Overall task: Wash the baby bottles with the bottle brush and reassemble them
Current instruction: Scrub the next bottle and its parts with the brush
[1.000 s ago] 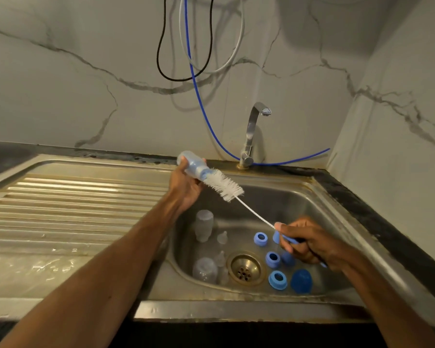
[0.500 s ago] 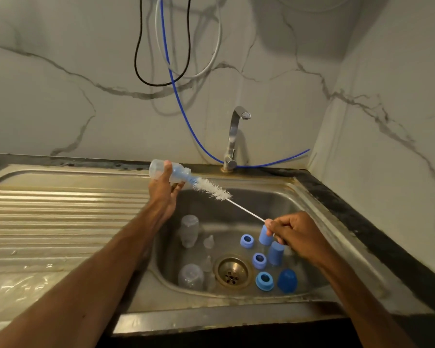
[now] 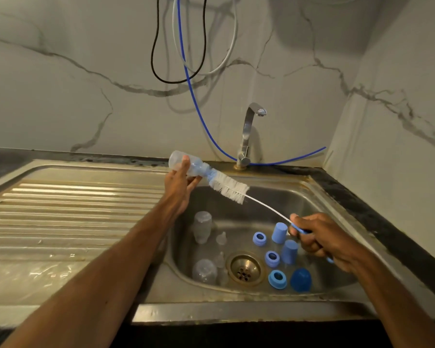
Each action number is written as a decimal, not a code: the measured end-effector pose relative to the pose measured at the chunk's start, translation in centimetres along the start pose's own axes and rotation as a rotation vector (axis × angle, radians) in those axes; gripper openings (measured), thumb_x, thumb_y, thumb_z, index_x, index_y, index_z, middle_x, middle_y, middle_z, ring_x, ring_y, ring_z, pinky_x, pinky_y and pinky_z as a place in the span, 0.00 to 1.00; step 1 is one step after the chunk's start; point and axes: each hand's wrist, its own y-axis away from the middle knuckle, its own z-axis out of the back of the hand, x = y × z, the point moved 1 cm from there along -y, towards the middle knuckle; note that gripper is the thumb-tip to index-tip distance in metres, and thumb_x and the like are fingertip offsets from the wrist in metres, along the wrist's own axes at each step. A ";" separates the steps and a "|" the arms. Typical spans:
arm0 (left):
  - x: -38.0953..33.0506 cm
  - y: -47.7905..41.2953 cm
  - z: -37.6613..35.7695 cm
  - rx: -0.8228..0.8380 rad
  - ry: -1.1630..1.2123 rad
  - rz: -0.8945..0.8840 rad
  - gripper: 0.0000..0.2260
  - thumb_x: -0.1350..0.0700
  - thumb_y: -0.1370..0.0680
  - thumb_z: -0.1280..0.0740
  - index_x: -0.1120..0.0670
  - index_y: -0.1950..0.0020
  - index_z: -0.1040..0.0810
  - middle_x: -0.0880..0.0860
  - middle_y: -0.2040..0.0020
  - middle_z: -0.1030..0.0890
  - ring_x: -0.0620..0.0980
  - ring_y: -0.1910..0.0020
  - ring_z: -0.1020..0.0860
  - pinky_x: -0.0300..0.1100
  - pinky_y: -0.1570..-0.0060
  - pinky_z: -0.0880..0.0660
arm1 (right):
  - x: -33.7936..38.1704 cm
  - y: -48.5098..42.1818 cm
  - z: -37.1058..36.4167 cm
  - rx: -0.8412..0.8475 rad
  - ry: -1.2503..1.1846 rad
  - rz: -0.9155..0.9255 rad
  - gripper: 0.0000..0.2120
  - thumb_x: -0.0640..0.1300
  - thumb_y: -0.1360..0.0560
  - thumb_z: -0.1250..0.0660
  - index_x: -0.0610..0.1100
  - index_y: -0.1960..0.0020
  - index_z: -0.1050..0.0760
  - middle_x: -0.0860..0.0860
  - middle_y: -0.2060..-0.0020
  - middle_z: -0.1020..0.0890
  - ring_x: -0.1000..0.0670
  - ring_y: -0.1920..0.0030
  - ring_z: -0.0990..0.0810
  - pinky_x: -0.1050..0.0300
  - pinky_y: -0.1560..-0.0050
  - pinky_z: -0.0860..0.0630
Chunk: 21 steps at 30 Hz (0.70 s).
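Note:
My left hand (image 3: pixel 180 184) grips a clear baby bottle (image 3: pixel 180 163), held sideways over the sink's left rim. The bottle brush (image 3: pixel 227 188) has its blue tip inside the bottle's mouth, with most of the white bristles outside. My right hand (image 3: pixel 317 237) grips the brush's blue handle over the basin. In the sink (image 3: pixel 337 270) lie two more clear bottles (image 3: pixel 202 226) (image 3: pixel 204 271), clear teats (image 3: pixel 221 238), blue screw rings (image 3: pixel 259 239) (image 3: pixel 272 258) (image 3: pixel 277 279) and blue caps (image 3: pixel 279 232) (image 3: pixel 289 251) (image 3: pixel 301 280).
A chrome tap (image 3: pixel 249 131) stands behind the basin, shut off. A ribbed steel drainboard (image 3: pixel 68 217) stretches left. The brass drain (image 3: pixel 244 268) sits mid-basin. Black, white and blue cables (image 3: pixel 186 71) hang on the marble wall. A second wall closes the right side.
The brush has slid out a little, so more bristles show outside the bottle. Both hands keep their grips, and the view has shifted slightly.

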 end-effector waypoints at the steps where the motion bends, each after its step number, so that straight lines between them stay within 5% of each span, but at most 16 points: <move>1: 0.1 0.1 0.1 -0.004 0.001 -0.007 0.11 0.50 0.18 0.33 0.54 0.40 0.25 0.55 0.44 0.18 0.54 0.45 0.17 0.45 0.50 0.16 | 0.0 0.0 0.0 0.005 -0.006 -0.014 0.19 0.54 0.15 0.43 0.42 0.57 0.26 0.50 0.74 0.37 0.55 0.75 0.42 0.63 0.76 0.46; 8: 0.4 -0.1 -0.1 -0.007 0.018 0.000 0.07 0.52 0.18 0.33 0.55 0.44 0.25 0.57 0.45 0.18 0.56 0.44 0.17 0.46 0.50 0.16 | -0.3 -0.3 0.4 0.052 -0.109 -0.052 0.19 0.53 0.15 0.43 0.42 0.58 0.28 0.51 0.74 0.39 0.55 0.75 0.44 0.62 0.75 0.50; 11: 1.1 0.2 -0.2 0.052 -0.021 0.108 0.15 0.50 0.18 0.32 0.57 0.36 0.26 0.60 0.40 0.19 0.57 0.43 0.17 0.45 0.53 0.16 | -0.3 -0.8 0.0 0.045 -0.038 -0.031 0.20 0.53 0.15 0.42 0.41 0.57 0.25 0.50 0.75 0.35 0.55 0.76 0.41 0.63 0.76 0.45; 14: 1.3 0.0 -0.1 0.080 -0.133 0.149 0.20 0.46 0.19 0.31 0.56 0.33 0.28 0.60 0.36 0.21 0.58 0.40 0.18 0.44 0.52 0.17 | -0.9 -1.3 0.6 -0.063 0.197 0.194 0.18 0.51 0.18 0.36 0.41 0.59 0.17 0.50 0.73 0.23 0.55 0.75 0.26 0.65 0.72 0.30; 16: 0.6 -0.4 0.4 0.071 -0.146 0.121 0.20 0.45 0.19 0.32 0.54 0.33 0.29 0.60 0.35 0.21 0.58 0.39 0.19 0.43 0.50 0.18 | -1.6 -1.4 1.9 -0.178 0.322 0.362 0.10 0.47 0.22 0.29 0.47 0.60 0.15 0.51 0.67 0.15 0.55 0.64 0.16 0.68 0.59 0.22; 21: 0.7 -0.4 1.1 0.089 -0.210 0.121 0.18 0.43 0.18 0.35 0.52 0.34 0.29 0.58 0.39 0.20 0.56 0.41 0.18 0.45 0.45 0.19 | -1.4 -1.2 1.2 -0.232 0.414 0.483 0.03 0.47 0.26 0.24 0.52 0.53 0.14 0.59 0.63 0.13 0.62 0.58 0.15 0.73 0.56 0.23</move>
